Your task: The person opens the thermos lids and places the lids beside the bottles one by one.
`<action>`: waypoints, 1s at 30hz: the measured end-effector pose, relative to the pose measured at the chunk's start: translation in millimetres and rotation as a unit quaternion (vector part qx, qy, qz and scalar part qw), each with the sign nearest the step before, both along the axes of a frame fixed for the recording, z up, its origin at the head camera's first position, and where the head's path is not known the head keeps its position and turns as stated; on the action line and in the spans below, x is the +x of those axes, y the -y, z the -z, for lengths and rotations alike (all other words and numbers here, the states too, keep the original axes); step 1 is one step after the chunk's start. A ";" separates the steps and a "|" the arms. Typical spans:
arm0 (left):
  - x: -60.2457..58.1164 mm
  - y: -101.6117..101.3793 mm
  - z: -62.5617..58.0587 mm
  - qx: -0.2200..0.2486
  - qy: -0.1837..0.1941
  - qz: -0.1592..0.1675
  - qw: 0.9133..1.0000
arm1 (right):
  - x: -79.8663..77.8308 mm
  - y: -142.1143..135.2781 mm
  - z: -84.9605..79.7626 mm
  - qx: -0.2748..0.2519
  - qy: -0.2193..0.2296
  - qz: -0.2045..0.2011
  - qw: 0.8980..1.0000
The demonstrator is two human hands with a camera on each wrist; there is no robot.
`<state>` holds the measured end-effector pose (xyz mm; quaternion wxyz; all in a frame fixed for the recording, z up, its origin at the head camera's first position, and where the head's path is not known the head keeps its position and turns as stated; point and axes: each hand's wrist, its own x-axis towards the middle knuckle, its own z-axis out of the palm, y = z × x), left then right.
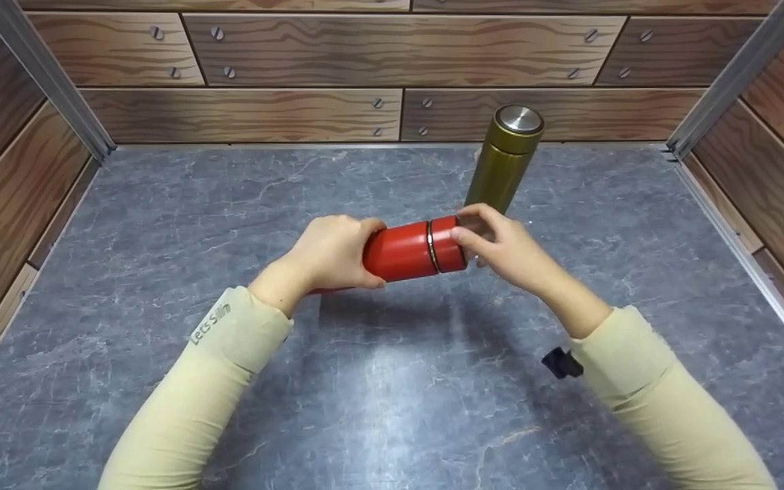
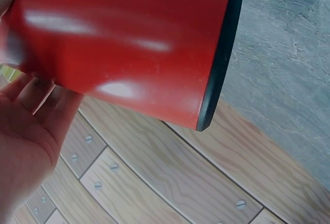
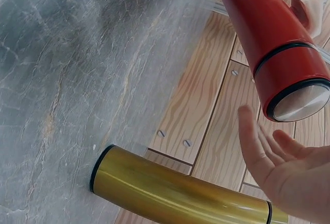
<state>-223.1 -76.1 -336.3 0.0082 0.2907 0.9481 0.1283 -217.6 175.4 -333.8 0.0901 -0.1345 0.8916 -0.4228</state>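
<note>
Beyond the pale sleeves [image 1: 181, 408], the left hand [image 1: 327, 253] curls round the body of the red bottle [image 1: 402, 253], thumb on the near side. The bottle is tipped well over in front of the person, its dark base [image 2: 219, 62] to the left and its cap [image 1: 448, 243] to the right; it seems raised off the tabletop [image 1: 392, 422], though how high I cannot tell. The right hand [image 1: 511, 255] is spread beside the cap, pinching nothing; the right wrist view shows a small gap between its fingers and the metal cap end [image 3: 303, 103]. To handle it well, I would keep the left grip firm, since the smooth, glossy side could slip or roll, and bring thumb and fingers evenly to both sides of the cap, steadying that end without pushing it sideways. As for room, the nearest stretch, between the forearms, is bare and gives the easiest space to lower or turn the bottle. The tighter spot is just past the right hand, where the gold bottle [image 1: 504, 170] stands upright; a far swing of the knuckles could topple it. The left and right walls [image 1: 773, 163] are well apart from both hands, and the plank-patterned back wall [image 1: 399, 51] closes the far edge, behind the gold bottle.
</note>
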 end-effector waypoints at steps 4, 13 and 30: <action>-0.3 0.1 -0.4 -0.001 -0.001 0.001 1.000 | 0.9 -0.7 -0.2 -0.012 -0.012 -0.021 1.000; -1.0 1.6 0.5 0.000 0.000 -0.004 1.000 | 2.5 0.2 1.0 -0.030 -0.041 -0.063 0.997; -1.0 -1.6 0.6 0.000 -0.002 0.000 1.000 | 2.8 0.0 2.1 -0.026 -0.017 -0.055 0.998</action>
